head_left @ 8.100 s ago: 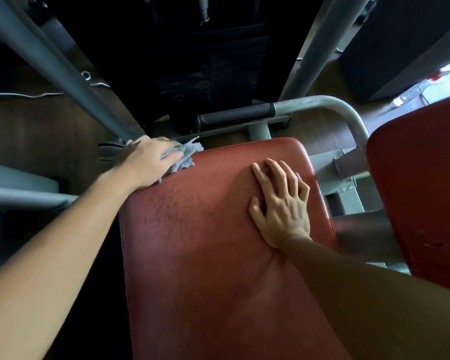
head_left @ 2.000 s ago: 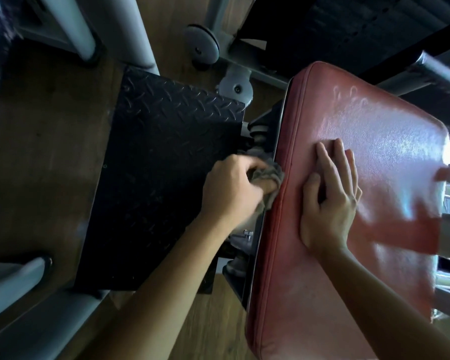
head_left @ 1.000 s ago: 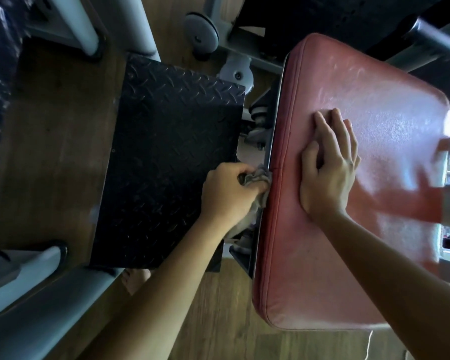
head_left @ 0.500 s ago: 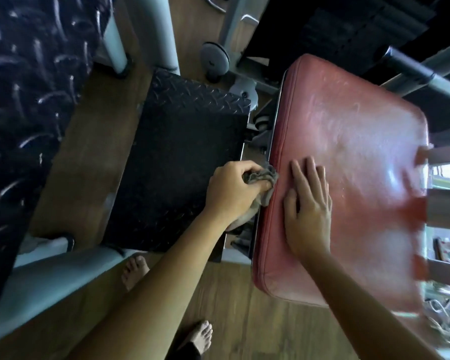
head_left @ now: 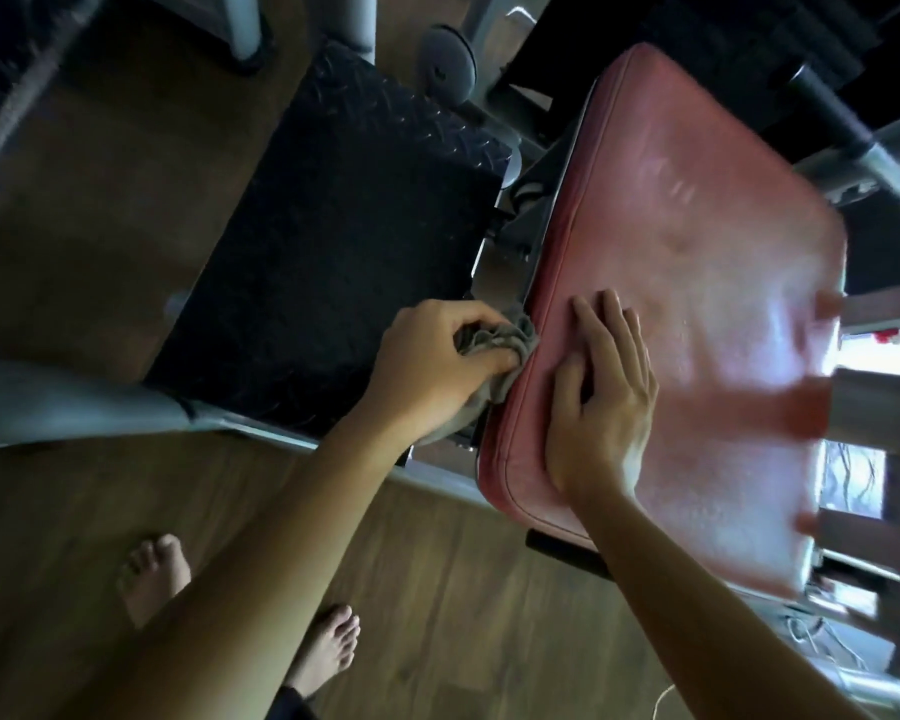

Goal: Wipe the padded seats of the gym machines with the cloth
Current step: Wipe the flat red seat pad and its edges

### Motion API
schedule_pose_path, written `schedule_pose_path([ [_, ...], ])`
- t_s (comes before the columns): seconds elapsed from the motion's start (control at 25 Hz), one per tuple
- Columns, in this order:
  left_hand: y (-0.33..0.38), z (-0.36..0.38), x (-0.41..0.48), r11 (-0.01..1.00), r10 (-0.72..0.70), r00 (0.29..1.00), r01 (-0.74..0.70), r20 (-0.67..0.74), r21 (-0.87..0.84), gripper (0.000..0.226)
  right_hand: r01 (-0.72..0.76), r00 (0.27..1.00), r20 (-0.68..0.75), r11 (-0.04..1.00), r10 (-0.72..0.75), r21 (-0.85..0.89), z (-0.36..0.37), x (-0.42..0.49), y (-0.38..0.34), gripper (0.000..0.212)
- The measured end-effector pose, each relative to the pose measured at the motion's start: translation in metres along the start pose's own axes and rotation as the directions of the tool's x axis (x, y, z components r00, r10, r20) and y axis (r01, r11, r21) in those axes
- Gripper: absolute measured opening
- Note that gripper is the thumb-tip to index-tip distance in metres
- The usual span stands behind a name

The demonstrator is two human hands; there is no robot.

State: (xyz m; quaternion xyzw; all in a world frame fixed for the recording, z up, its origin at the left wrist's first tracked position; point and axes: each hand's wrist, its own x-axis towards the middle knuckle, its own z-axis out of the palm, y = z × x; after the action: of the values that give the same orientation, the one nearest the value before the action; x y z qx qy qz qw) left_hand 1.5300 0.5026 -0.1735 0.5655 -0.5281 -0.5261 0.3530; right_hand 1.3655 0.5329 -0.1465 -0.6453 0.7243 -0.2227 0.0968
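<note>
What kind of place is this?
Probably a gym: a red padded seat on a machine, a grey metal frame, and a black tread-plate footplate beside the seat.

Head view, steeply downward, close

Cloth [head_left: 497, 339]: mostly hidden inside the left hand [head_left: 432, 368]; only grey folds show.
Seat [head_left: 697, 241]: right edge smeared by blur; part covered by the right hand [head_left: 598, 407].
Bare foot [head_left: 149, 569]: heel behind the forearm.
Red speck [head_left: 892, 336], far right: possibly a label, unreadable.
</note>
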Motion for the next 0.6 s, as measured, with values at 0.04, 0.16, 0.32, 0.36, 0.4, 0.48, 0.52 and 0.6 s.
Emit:
schedule_pose_path([
  [0.04,-0.002,0.001,0.001,1.000,0.011,1.000,-0.011,-0.002,0.010,0.019,-0.001,1.000,-0.008,1.000,0.001,-0.005,0.002,0.000,0.001,0.048],
  [0.16,-0.002,0.000,0.010,0.998,-0.019,1.000,0.020,-0.016,0.052,0.018,-0.009,1.000,-0.018,1.000,0.009,-0.010,0.001,-0.002,-0.001,0.047],
  [0.32,0.001,-0.004,-0.005,1.000,0.009,0.999,-0.009,0.033,0.002,0.017,-0.021,1.000,-0.022,0.999,0.020,-0.028,0.001,-0.002,-0.004,0.049],
  [0.36,-0.001,-0.004,-0.004,1.000,0.007,0.999,-0.008,0.036,0.015,0.017,-0.022,1.000,-0.023,0.999,0.022,-0.035,0.001,-0.001,-0.004,0.049],
  [0.4,-0.001,-0.004,-0.001,0.999,-0.012,1.000,0.011,0.027,0.039,0.016,-0.023,1.000,-0.022,0.999,0.022,-0.040,0.002,-0.001,-0.004,0.049],
  [0.48,-0.001,-0.005,0.005,0.996,-0.071,0.997,0.070,0.029,0.053,0.016,-0.024,1.000,-0.019,0.999,0.023,-0.045,0.001,-0.002,-0.005,0.049],
  [0.52,0.001,-0.005,0.001,0.996,-0.088,0.996,0.086,0.028,0.037,0.016,-0.029,0.999,-0.019,0.999,0.028,-0.046,0.001,-0.002,-0.006,0.049],
  [0.6,0.004,-0.004,-0.020,0.999,-0.050,0.998,0.049,0.037,0.023,0.017,-0.034,0.999,-0.029,0.998,0.033,-0.057,0.002,-0.002,-0.005,0.049],
])
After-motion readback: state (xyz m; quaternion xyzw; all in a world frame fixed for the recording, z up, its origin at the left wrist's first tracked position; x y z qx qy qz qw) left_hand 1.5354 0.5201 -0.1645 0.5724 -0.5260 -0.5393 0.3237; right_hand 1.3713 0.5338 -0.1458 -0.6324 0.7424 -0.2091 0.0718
